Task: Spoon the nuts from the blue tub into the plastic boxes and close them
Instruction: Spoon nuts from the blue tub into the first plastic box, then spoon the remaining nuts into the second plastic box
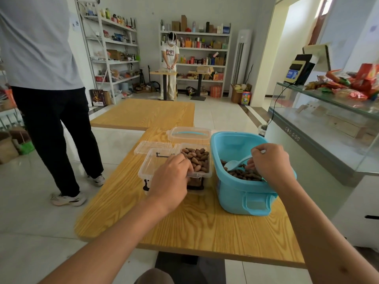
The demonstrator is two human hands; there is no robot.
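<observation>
On the wooden surface (205, 226) in front of the person, the blue tub (242, 193) stands at the right and a clear plastic box (151, 167) sits just beside it on the left, its right half already heaped with nuts (198, 159). More nuts lie in the bottom of the tub. A lid with a blue handle (189, 134) and another clear lid (152, 146) rest behind the box, so nothing is closed yet.

The step in hand looks like scooping. To do it well, the pale blue spoon (235, 163) should dig under the nuts along the tub floor, come up level so nothing rolls off, and cross the short gap low over the two rims before tipping into the emptier left part of the box. The box wants holding firm while the load drops.

The right hand (270, 162) reaches down into the tub from the near side, wrist bent, its grip pinching the spoon's handle near the end with the bowl angled toward the nuts. The left hand (170, 179) lies over the near rim of the box, forearm stretched straight out, fingers (184, 163) curled over the edge and clamped on it.
</observation>
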